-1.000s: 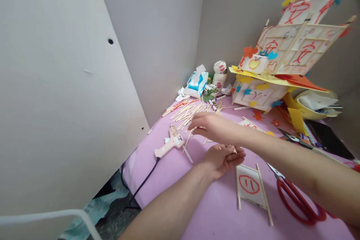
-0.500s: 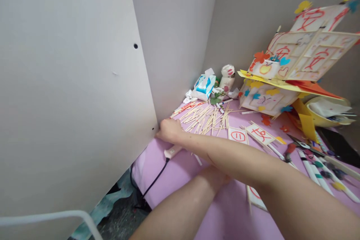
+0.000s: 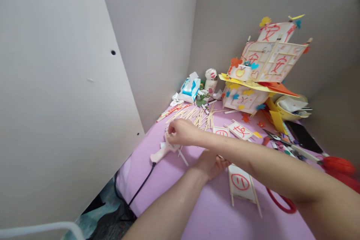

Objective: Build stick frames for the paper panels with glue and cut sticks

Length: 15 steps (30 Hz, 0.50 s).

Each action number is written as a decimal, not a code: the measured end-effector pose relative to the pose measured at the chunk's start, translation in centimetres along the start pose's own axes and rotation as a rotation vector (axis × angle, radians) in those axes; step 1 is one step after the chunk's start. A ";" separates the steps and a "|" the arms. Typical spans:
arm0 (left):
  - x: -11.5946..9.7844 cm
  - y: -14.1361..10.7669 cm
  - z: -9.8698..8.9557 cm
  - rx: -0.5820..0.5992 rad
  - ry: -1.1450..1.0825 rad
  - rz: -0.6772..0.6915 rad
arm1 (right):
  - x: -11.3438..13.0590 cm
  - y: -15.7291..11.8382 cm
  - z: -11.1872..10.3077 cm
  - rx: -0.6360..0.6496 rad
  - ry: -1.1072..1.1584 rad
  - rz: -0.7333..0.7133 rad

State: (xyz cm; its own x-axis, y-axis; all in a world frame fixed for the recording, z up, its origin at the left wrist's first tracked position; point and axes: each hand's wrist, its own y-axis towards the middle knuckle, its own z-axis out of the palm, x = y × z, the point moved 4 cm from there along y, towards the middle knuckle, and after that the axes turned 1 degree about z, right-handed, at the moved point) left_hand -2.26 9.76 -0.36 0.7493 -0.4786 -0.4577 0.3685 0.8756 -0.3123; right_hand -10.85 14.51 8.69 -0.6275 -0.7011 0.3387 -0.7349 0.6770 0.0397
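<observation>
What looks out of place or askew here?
Thin pale sticks lie scattered and crisscrossed beyond the glue gun, not bundled. A crumpled white wad sits beside the tissue pack, like litter. No spill shows.

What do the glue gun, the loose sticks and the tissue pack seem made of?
Glue gun: probably hard plastic, with a smooth pale pink surface. Loose sticks: likely bare wood or bamboo, pale tan and seemingly unpainted. Tissue pack: perhaps thin plastic film, judging by its creased, printed wrapper.
</observation>
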 end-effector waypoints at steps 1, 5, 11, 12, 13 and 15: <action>0.3 0.2 -0.1 -0.006 -0.005 -0.005 | -1.4 -1.9 -1.0 -0.026 0.050 -0.024; 0.6 0.8 -0.2 -0.044 0.027 0.028 | -7.5 -9.6 -3.7 -0.083 0.188 0.074; 0.5 0.9 -0.1 0.014 0.095 -0.041 | -11.2 -16.7 -4.3 -0.210 0.196 0.172; 0.6 0.9 -0.1 0.020 0.096 -0.060 | -11.2 -17.3 -4.2 -0.226 0.191 0.173; 0.6 0.9 0.0 0.028 0.091 -0.069 | -11.3 -17.7 -4.0 -0.237 0.185 0.176; 0.5 0.9 0.2 0.027 0.081 -0.083 | -11.5 -18.2 -3.5 -0.234 0.181 0.179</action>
State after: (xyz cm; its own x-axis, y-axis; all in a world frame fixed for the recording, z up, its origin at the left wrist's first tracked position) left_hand -1.43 10.32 -0.74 0.6693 -0.5520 -0.4973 0.4428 0.8338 -0.3296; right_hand 10.66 11.01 7.33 -0.6695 -0.5299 0.5205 -0.5256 0.8331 0.1721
